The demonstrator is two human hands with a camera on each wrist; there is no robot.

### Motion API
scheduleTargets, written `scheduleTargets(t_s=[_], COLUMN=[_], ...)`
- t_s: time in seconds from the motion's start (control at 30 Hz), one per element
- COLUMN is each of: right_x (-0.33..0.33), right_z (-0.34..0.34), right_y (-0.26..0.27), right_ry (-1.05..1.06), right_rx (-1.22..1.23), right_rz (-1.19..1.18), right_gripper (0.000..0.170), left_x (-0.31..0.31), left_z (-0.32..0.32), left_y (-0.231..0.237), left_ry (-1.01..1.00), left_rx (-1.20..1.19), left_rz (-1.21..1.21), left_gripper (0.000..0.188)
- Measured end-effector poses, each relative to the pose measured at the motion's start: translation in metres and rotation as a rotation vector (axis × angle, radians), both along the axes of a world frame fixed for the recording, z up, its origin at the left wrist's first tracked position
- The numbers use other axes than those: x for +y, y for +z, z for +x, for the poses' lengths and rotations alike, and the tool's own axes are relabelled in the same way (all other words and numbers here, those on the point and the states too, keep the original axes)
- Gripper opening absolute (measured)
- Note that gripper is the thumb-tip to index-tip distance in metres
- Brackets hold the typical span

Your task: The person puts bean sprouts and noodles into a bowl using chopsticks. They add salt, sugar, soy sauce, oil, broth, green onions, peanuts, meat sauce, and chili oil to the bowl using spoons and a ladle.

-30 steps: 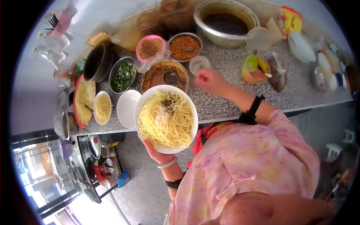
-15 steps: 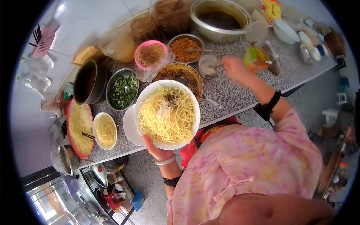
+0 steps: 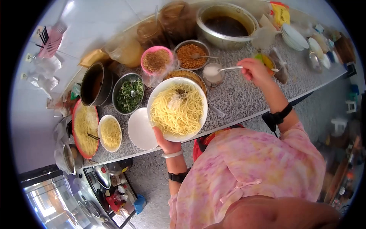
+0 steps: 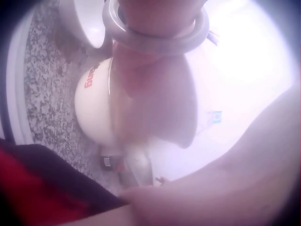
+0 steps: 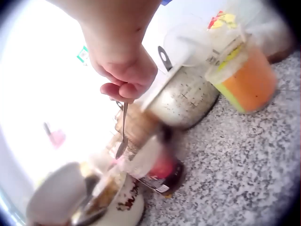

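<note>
My left hand [image 3: 167, 143] grips the edge of a white bowl [image 3: 205, 110], its thumb along the side. Pale yellow noodles [image 3: 177, 118] fill that bowl, with a dark seasoning and a white patch on top. In the head view my right hand [image 3: 256, 70] pinches the handle end of a metal spoon [image 3: 230, 68]. The spoon's bowl end overlaps a small clear jar [image 3: 214, 79] of white granules. From the right wrist view, the spoon [image 5: 123, 136] points down from curled fingers. Behind the noodle bowl, a pan of brown sauce [image 3: 190, 76] is partly hidden.
A white bowl [image 3: 142, 131] and an oval bowl of noodles [image 3: 110, 133] stand left, beside a red-rimmed tray [image 3: 97, 145]. Chopped greens [image 3: 129, 93], a pink bowl [image 3: 153, 49], orange-brown bits [image 3: 190, 55] and a large pot [image 3: 228, 42] line the back. An orange-green container [image 5: 254, 80] stands right.
My right hand has moved from over the jar to its right, and the spoon has come into clear view. The noodle bowl stays in my left hand; the head view has shifted.
</note>
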State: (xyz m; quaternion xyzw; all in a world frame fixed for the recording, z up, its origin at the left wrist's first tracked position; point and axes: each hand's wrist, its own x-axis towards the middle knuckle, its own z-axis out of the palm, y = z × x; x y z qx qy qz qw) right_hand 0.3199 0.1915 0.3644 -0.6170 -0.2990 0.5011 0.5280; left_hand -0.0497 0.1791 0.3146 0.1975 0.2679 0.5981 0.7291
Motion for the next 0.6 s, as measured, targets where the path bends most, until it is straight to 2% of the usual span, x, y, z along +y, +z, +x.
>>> scheduleTargets(t_s=[0.1, 0.17, 0.2, 0.27, 0.3, 0.37, 0.4, 0.47, 0.5, 0.57, 0.6], right_x=[-0.009, -0.019, -0.023, -0.03, -0.029, -0.025, -0.021, -0.012, -0.009, 0.006, 0.011], right_z=[-0.02, -0.042, -0.052, -0.063, -0.059, -0.045, -0.037, -0.026, -0.022, -0.02, -0.019], right_y=[0.045, 0.066, 0.066, 0.063, 0.063, 0.062, 0.057, 0.036, 0.023, 0.009, 0.006], right_ry=[0.076, 0.181, 0.193, 0.218, 0.224, 0.126, 0.131, 0.123, 0.133, 0.289, 0.303], right_rx=[0.036, -0.159, -0.157, -0.68, -0.677, -0.901, -0.898, -0.875, -0.87, -1.025, -1.021], right_rz=[0.083, 0.176, 0.178, 0.588, 0.592, 0.726, 0.732, 0.543, 0.553, 0.412, 0.441], right_gripper=[0.017, 0.017, 0.017, 0.018, 0.018, 0.018, 0.018, 0.019, 0.019, 0.02, 0.02], left_x=[0.003, 0.007, 0.008, 0.008, 0.007, 0.006, 0.006, 0.003, 0.0, -0.003, -0.003], left_z=[0.017, 0.028, 0.033, 0.046, 0.049, 0.055, 0.058, 0.059, 0.06, 0.058, 0.055], left_y=[0.002, -0.004, -0.005, 0.0, 0.0, 0.003, 0.005, 0.008, 0.009, 0.01, 0.011], left_ry=[-0.016, -0.035, -0.023, -0.057, -0.066, -0.061, -0.061, -0.046, -0.038, -0.005, 0.009], left_rx=[0.003, -0.037, -0.037, -0.055, -0.072, -0.072, -0.073, -0.075, -0.079, -0.085, -0.087], left_rz=[-0.003, -0.011, -0.01, 0.007, -0.012, -0.004, 0.003, -0.002, -0.009, 0.015, 0.03], left_gripper=[0.06, 0.059, 0.059, 0.06, 0.06, 0.06, 0.06, 0.061, 0.061, 0.06, 0.06])
